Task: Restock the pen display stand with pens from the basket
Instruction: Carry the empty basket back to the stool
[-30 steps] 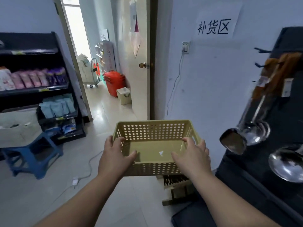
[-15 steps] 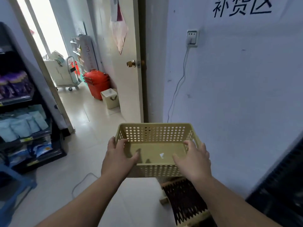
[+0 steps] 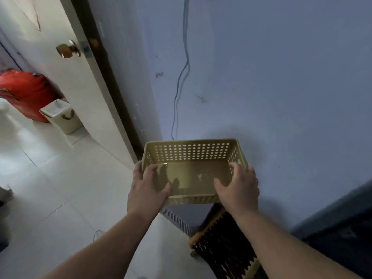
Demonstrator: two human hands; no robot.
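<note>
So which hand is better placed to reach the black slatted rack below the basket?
Probably the right hand: the black slatted rack lies below it, while the left hand grips the yellow perforated plastic basket over the tiled floor.

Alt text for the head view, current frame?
The left hand and right hand hold a yellow perforated basket by its near corners; inside is only a small white scrap. Behind are a blue wall, a hanging cable and a door with a brass knob.
</note>
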